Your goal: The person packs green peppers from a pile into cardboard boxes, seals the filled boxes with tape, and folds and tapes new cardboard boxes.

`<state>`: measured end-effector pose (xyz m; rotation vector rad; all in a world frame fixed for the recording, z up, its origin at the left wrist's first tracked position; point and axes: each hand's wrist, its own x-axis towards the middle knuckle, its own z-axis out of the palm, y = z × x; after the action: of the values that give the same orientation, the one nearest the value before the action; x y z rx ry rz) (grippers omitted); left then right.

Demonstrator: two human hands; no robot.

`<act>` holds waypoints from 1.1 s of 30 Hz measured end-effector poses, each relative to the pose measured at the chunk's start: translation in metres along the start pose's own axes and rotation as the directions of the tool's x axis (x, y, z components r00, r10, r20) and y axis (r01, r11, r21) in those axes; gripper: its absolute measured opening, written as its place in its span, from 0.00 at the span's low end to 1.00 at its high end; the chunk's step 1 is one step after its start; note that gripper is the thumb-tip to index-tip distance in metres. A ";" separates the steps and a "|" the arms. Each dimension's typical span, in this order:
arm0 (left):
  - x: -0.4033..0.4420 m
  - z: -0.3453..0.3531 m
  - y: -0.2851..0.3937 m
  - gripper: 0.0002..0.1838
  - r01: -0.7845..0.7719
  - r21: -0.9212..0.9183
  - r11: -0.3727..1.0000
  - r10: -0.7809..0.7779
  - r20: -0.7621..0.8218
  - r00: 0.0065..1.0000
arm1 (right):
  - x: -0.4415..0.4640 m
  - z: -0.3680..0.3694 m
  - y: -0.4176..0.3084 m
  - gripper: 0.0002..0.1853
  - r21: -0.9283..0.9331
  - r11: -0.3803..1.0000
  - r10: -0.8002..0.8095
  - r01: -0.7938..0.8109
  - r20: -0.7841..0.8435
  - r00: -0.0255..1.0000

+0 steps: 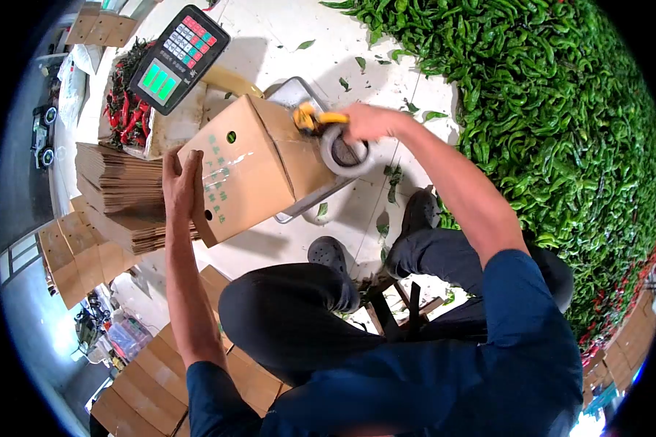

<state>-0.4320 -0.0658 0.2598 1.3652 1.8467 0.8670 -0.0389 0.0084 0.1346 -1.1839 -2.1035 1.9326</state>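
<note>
A closed cardboard box [233,175] with green printing and round holes lies tilted on the metal platform of a scale [297,89]. My left hand [181,182] grips the box at its left end, thumb and fingers against the cardboard. In my right hand [372,122] is a tape dispenser [321,116] with a yellow-and-black head and a large roll of tape [346,153]. The dispenser is against or just above the box's right end; its exact contact is hard to make out. My right fingers close around its handle, partly hidden.
The scale's display [175,62], lit green, stands at upper left beside a container of red chillies [127,120]. Flattened cardboard boxes [116,182] are stacked left of my left hand. A big heap of green peppers [547,131] covers the right side. Loose leaves dot the pale floor [270,44].
</note>
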 end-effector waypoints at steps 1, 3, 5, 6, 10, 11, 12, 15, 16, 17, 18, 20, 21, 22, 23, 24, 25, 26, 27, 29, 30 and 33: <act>-0.002 0.001 0.003 0.24 0.006 0.019 1.000 -0.006 -0.012 1.000 | -0.020 0.009 -0.001 0.38 0.034 0.992 0.123 -0.125 0.061 0.991; -0.004 0.004 0.011 0.27 0.041 0.053 0.998 -0.040 -0.028 0.999 | -0.068 0.048 -0.007 0.41 0.088 0.955 0.277 -0.283 0.075 0.958; -0.005 0.006 0.004 0.27 0.032 0.022 0.999 -0.031 -0.035 0.999 | -0.102 0.102 -0.010 0.42 0.244 0.931 0.293 -0.273 -0.047 0.955; -0.005 0.005 0.002 0.27 0.023 0.007 1.000 -0.022 -0.042 0.999 | -0.113 0.128 -0.010 0.42 0.365 0.906 0.277 -0.215 -0.126 0.952; -0.021 0.006 0.009 0.31 0.000 0.112 0.994 0.012 -0.106 0.994 | -0.093 0.218 -0.024 0.45 0.489 0.864 0.289 0.117 -0.675 0.679; -0.031 0.004 0.008 0.34 0.063 0.264 0.963 -0.012 -0.191 0.982 | -0.085 0.213 -0.016 0.44 0.498 0.860 0.302 0.108 -0.670 0.678; -0.042 0.000 0.004 0.36 0.128 0.328 0.936 -0.056 -0.218 0.974 | -0.078 0.189 -0.020 0.43 0.504 0.858 0.313 0.099 -0.665 0.678; -0.072 -0.016 0.002 0.44 0.277 0.548 0.789 -0.198 -0.200 0.960 | -0.018 0.083 -0.003 0.41 0.459 0.888 0.193 0.022 -0.416 0.889; -0.079 -0.016 0.002 0.45 0.305 0.516 0.800 -0.246 -0.180 0.952 | 0.000 0.065 0.000 0.40 0.428 0.901 0.104 0.069 -0.366 0.925; -0.088 -0.014 -0.003 0.45 0.336 0.482 0.809 -0.296 -0.161 0.942 | 0.001 0.057 -0.004 0.39 0.372 0.926 0.086 0.060 -0.363 0.928; -0.094 -0.013 -0.008 0.46 0.365 0.451 0.814 -0.342 -0.135 0.930 | -0.001 0.054 -0.011 0.37 0.319 0.946 0.072 0.050 -0.361 0.930; -0.093 -0.011 -0.014 0.47 0.456 0.363 0.813 -0.423 -0.171 0.890 | -0.012 0.088 0.012 0.34 0.201 0.978 0.109 -0.048 -0.301 0.948; -0.092 -0.010 -0.011 0.48 0.413 0.388 0.824 -0.382 -0.158 0.911 | -0.039 0.110 0.008 0.32 0.157 0.971 0.208 -0.180 -0.184 0.961; -0.093 -0.010 -0.009 0.49 0.373 0.418 0.828 -0.346 -0.142 0.927 | -0.074 0.136 0.001 0.36 0.154 0.978 0.167 -0.142 -0.161 0.973; -0.094 -0.010 -0.011 0.49 0.370 0.393 0.842 -0.351 -0.124 0.928 | -0.102 0.164 -0.008 0.36 0.184 0.964 0.213 -0.191 -0.109 0.971; -0.093 -0.011 -0.015 0.49 0.368 0.371 0.853 -0.355 -0.105 0.929 | -0.124 0.190 -0.015 0.36 0.215 0.947 0.257 -0.240 -0.053 0.965; -0.096 -0.013 -0.018 0.49 0.364 0.351 0.862 -0.358 -0.085 0.930 | -0.140 0.215 -0.020 0.39 0.416 0.889 0.272 -0.189 -0.147 0.951; -0.107 -0.010 -0.015 0.48 0.403 0.221 0.888 -0.407 -0.027 0.913 | -0.140 0.236 -0.017 0.42 0.496 0.864 0.272 -0.089 -0.308 0.912; -0.122 -0.003 -0.003 0.48 0.438 0.089 0.894 -0.442 0.036 0.896 | -0.139 0.257 -0.014 0.45 0.540 0.841 0.264 0.032 -0.461 0.847; -0.157 0.004 0.035 0.46 0.539 -0.040 0.841 -0.527 0.167 0.833 | -0.122 0.271 0.005 0.45 0.423 0.897 0.221 0.127 -0.678 0.701; -0.169 0.007 0.012 0.41 0.625 -0.201 0.754 -0.601 0.174 0.780 | -0.121 0.256 -0.004 0.46 0.437 0.893 0.260 0.110 -0.700 0.666; -0.190 0.003 0.048 0.25 0.077 0.306 0.949 -0.213 0.438 0.874 | -0.087 0.166 -0.011 0.45 0.449 0.892 0.266 0.046 -0.604 0.751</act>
<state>-0.3623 -0.2385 0.3220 1.4260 1.6964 0.1676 -0.0677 -0.1763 0.1468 -1.5887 -1.1804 1.5571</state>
